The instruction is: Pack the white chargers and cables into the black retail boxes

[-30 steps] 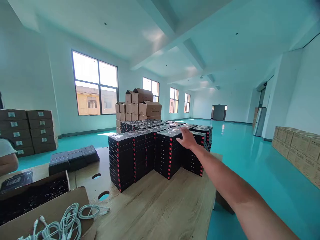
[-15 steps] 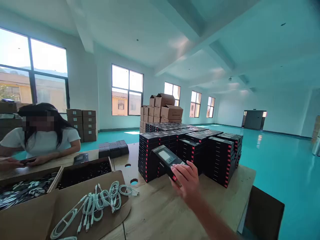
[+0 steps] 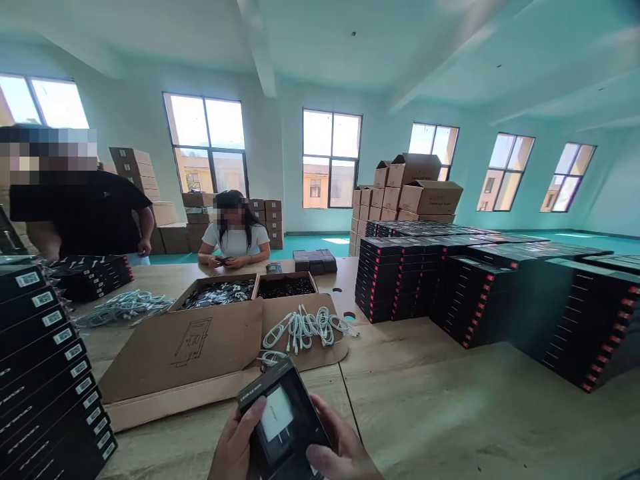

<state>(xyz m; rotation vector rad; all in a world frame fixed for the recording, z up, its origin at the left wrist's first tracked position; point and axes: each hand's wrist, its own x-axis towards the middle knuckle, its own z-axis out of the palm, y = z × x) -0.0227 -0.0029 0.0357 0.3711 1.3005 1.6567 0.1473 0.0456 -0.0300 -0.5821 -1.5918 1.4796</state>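
Observation:
A flat black product box (image 3: 295, 407) with a pale rectangular panel on its face is held tilted above the near edge of the table. My left hand (image 3: 235, 437) grips its left side, the thumb lying on the pale panel. On the other side my right hand (image 3: 345, 443) is closed round the lower right of the box, thumb on the face. Just beyond the box, coiled white cables (image 3: 305, 330) lie on a cardboard flap (image 3: 200, 343).
Stacks of black boxes stand at the right (image 3: 470, 300) and at the near left (image 3: 50, 373). Open cartons (image 3: 287, 285) of small dark parts sit mid-table. A seated person (image 3: 235, 233) handles something small; another person (image 3: 80, 213) stands at the left. Brown cartons (image 3: 430, 197) are piled behind.
The view has swung left. The black box has come from beside the right-hand stacks to close in front of me, and my left hand has joined my right on it.

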